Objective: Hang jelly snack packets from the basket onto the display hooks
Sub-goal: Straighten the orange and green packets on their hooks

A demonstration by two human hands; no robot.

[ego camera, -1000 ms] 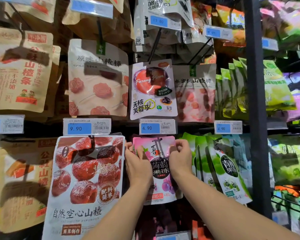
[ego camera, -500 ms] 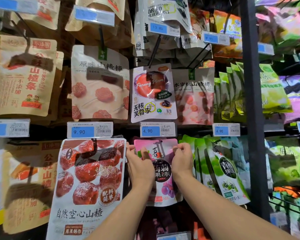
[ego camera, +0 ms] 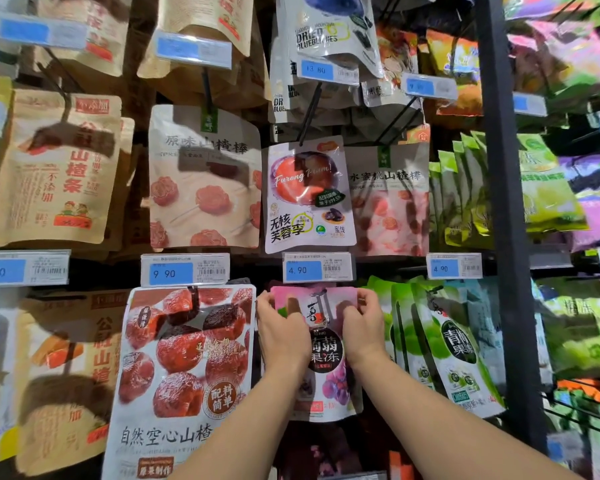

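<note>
Our grip, left hand [ego camera: 281, 337] and right hand [ego camera: 364, 327], pinches the packet [ego camera: 326, 351] below the tag [ego camera: 317, 268]. We judge it the hanging step; next, seat it on the hook [ego camera: 320, 301].

Dark display rack [ego camera: 499, 220] hung with rows of snack pouches [ego camera: 205, 181], price tags [ego camera: 184, 271] between rows

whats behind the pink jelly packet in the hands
Dark packaging shows below the pink jelly packet. The packet itself, the left hand and the right hand cover everything else behind it.
</note>
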